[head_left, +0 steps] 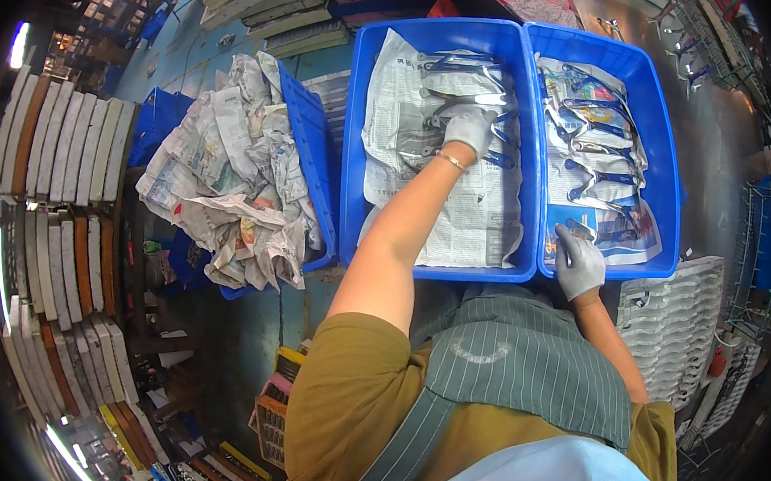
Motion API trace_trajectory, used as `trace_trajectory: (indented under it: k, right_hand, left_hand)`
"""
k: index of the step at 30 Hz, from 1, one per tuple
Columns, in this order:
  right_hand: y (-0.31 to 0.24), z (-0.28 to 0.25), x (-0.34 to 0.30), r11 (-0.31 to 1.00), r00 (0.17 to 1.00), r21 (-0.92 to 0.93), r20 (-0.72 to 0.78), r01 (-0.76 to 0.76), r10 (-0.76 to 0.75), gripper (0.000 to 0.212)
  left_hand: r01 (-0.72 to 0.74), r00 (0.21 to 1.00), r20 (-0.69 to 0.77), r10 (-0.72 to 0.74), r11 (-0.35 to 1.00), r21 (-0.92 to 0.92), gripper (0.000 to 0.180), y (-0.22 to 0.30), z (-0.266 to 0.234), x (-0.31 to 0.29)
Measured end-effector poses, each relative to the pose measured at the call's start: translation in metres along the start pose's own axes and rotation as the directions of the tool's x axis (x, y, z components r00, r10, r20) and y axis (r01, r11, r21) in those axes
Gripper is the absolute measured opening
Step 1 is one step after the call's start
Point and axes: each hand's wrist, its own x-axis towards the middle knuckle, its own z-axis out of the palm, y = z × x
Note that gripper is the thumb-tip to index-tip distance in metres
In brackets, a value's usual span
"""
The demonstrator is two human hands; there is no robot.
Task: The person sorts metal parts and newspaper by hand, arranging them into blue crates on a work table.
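Over the blue bins, the outstretched left hand grips scissors; the right hand pinches another pair.

A workshop or small factory — blue plastic bins of newspaper-wrapped tools, stacked goods along the aisle.

Crumpled newspapers heaped — stacked trays at left
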Motion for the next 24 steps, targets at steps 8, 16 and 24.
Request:
trace_trajectory:
  k: [8, 16, 24]
  right_hand:
    - [-0.001, 0.002, -0.001, 1.000, 0.998, -0.003, -0.055, 0.025, -0.025, 0.027]
    - [0.000, 0.003, -0.002, 1.000, 0.998, 0.006, -0.065, 0.004, -0.004, 0.027]
    - [-0.001, 0.003, -0.001, 1.000, 0.996, 0.010, -0.087, 0.019, -0.018, 0.026]
  left_hand:
    - [-0.144, 0.988, 0.104, 0.112, 0.913, 0.381, 0.023, -0.011, -0.003, -0.050]
    - [-0.091, 0.990, -0.069, 0.126, 0.922, 0.376, 0.017, -0.010, 0.021, -0.051]
    - [-0.201, 0.966, 0.222, 0.135, 0.929, 0.311, 0.025, -0.006, 0.002, -0.034]
